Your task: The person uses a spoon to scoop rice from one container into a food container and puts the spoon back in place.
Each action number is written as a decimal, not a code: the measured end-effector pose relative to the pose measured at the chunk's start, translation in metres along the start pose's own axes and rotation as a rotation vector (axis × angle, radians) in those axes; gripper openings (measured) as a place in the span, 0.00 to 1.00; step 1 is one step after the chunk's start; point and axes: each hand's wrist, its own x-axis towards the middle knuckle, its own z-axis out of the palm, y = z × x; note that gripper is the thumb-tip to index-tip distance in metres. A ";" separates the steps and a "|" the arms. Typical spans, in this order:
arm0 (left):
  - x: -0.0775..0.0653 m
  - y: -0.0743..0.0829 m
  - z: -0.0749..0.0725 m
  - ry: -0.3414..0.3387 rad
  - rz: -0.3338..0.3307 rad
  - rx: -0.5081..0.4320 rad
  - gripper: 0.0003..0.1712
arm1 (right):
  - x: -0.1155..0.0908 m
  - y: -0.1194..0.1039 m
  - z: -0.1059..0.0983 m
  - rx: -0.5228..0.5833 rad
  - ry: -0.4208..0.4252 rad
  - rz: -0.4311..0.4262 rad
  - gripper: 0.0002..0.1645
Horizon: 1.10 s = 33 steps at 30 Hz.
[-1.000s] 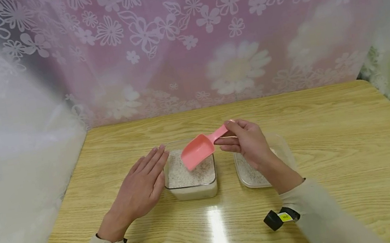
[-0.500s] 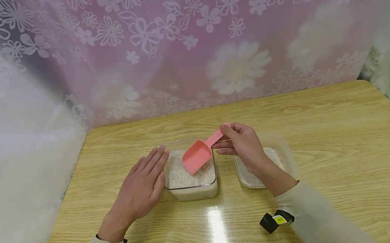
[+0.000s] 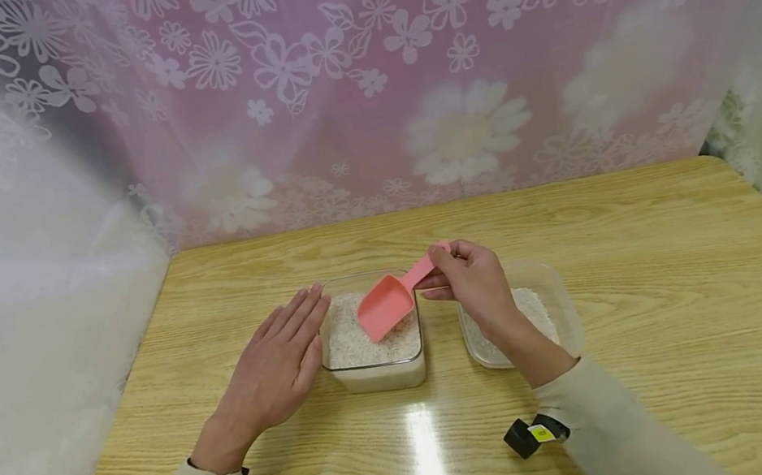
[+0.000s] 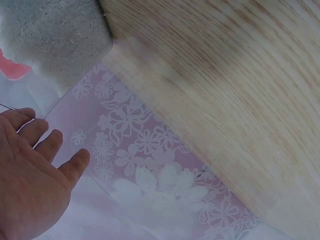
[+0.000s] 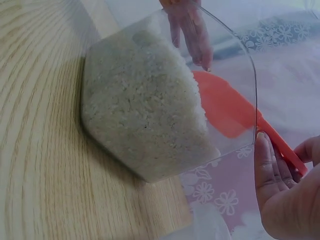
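Observation:
A clear square container (image 3: 376, 376) stands mid-table, filled well up with white rice (image 3: 347, 343). My right hand (image 3: 482, 284) pinches the handle of a pink scoop (image 3: 387, 306) between thumb and fingers. Its bowl is inside the container, tilted down to the left, and the right wrist view shows the scoop's front edge (image 5: 212, 92) at the rice surface. No load of rice shows in the scoop. My left hand (image 3: 275, 372) lies with straight fingers along the container's left side, fingertips at the rim. In the left wrist view its palm (image 4: 30, 185) faces the camera.
A second clear container (image 3: 563, 296) stands to the right, holding a lower amount of rice (image 3: 534, 309) and partly covered by my right wrist. Both stand on a wood-grain table (image 3: 656, 295). A pink floral curtain (image 3: 405, 102) hangs behind the table's far edge.
The right hand has shifted slightly left and down, lowering the scoop toward the rice. Over the last half second it has barely moved. The left hand stays where it was.

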 end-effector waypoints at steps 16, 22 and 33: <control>-0.002 -0.001 0.001 -0.013 0.000 0.009 0.30 | 0.002 0.001 -0.004 -0.048 -0.044 0.026 0.16; -0.002 -0.001 0.000 -0.019 -0.001 0.009 0.30 | 0.002 0.001 -0.005 -0.066 -0.048 0.036 0.16; 0.000 0.000 0.000 -0.021 -0.001 -0.001 0.30 | 0.002 0.003 -0.010 -0.086 -0.043 0.041 0.21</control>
